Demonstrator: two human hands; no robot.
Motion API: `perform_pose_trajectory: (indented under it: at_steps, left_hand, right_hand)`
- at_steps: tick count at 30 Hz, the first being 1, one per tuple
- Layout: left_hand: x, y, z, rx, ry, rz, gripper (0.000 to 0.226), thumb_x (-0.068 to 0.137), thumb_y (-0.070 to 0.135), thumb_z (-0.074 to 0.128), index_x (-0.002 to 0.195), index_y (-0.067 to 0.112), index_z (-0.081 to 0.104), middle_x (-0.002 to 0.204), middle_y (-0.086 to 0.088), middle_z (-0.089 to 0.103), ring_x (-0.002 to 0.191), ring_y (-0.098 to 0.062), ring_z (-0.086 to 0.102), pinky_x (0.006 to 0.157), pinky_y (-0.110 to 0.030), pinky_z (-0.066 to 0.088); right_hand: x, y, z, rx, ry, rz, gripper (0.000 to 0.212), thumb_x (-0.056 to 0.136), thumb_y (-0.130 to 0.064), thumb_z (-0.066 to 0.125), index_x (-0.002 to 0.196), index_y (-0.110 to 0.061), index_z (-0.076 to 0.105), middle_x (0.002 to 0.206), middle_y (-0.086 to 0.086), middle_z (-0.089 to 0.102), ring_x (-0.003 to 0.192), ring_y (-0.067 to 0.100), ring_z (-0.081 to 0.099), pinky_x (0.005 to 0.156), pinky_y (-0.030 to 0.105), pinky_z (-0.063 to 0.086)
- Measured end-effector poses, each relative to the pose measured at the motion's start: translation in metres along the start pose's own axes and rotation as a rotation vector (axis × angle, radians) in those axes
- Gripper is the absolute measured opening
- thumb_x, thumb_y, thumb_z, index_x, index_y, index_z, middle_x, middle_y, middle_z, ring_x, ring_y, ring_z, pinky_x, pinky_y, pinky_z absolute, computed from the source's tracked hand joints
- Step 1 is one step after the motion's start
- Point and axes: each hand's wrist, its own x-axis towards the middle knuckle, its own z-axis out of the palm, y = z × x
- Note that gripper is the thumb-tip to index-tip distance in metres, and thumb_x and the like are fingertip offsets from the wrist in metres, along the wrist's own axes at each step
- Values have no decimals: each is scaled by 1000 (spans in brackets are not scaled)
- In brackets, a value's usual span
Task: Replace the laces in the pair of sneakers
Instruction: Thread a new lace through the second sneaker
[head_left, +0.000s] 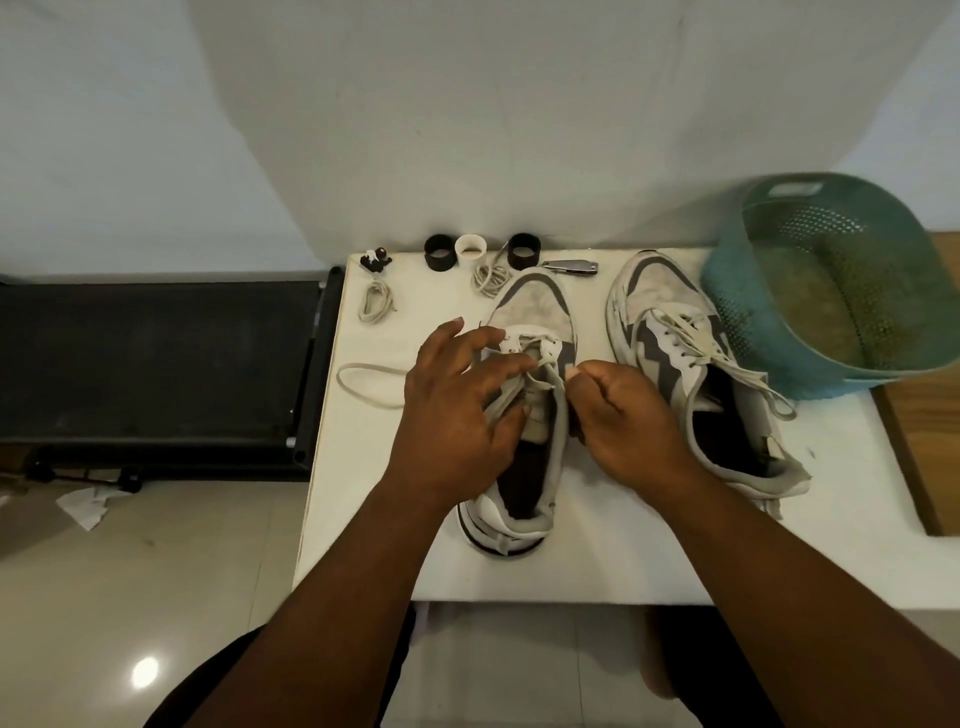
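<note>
Hands over sneaker (524, 415), left hand (457, 405) pinching lace (511, 387), right hand (623, 415) curled

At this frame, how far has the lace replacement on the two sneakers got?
Early. The right-side grey-and-white sneaker is laced through its eyelets, ends loose. Both hands work the left-side grey-and-white sneaker: the left hand holds its pale lace, the right hand is curled beside it. Two coiled cream laces lie unused.
</note>
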Motion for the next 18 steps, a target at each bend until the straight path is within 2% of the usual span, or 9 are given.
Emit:
perform_pose_trajectory:
  at_steps: [2,4,7,9,12,15,18]
  left_hand:
    - [1,-1,1,-12,8,-1,40,85,32,69,125,35,69,146,4,54,149,-25,28,117,-42,27]
    - [3,-1,1,-6,30,2,35,86,33,69,121,33,72,145,4,56,149,-26,30,117,-45,29]
    - [5,2,3,30,65,58,27,89,41,67,112,30,76,140,1,61,146,-29,35,116,-49,34]
    - [8,5,5,39,73,89,24,91,42,64,104,28,79,138,1,63,145,-30,38,114,-49,35]
    - [10,7,7,4,82,99,23,93,41,63,100,27,79,138,3,63,145,-30,38,113,-49,37]
    - [11,6,9,-14,93,96,22,94,40,63,101,27,79,137,2,64,144,-29,39,112,-50,37]
    - [11,5,9,-55,84,61,18,90,37,69,102,29,79,139,3,62,144,-28,37,114,-50,36]
  right_hand:
    - [0,0,-2,28,39,-9,38,102,-21,52,65,-15,54,59,6,57,54,14,52,55,36,45]
    - [1,3,-4,54,21,-15,29,103,-27,54,76,-21,61,71,2,65,68,21,64,66,43,56]
    - [1,5,-2,122,-48,7,16,101,-21,58,88,-27,64,82,-5,67,82,21,66,80,50,58]
    - [1,6,-2,186,-41,34,17,101,-17,59,89,-27,64,83,-3,68,81,19,66,79,46,60]
    - [0,3,-4,367,-63,105,20,101,-8,57,95,-23,67,86,2,69,82,12,67,75,30,57]
    - [0,1,-6,489,-73,119,17,98,-3,59,96,-15,69,90,8,71,86,18,69,80,33,60]
    - [0,2,-3,371,5,54,13,97,-11,65,88,-18,70,83,4,71,79,19,67,77,37,60]
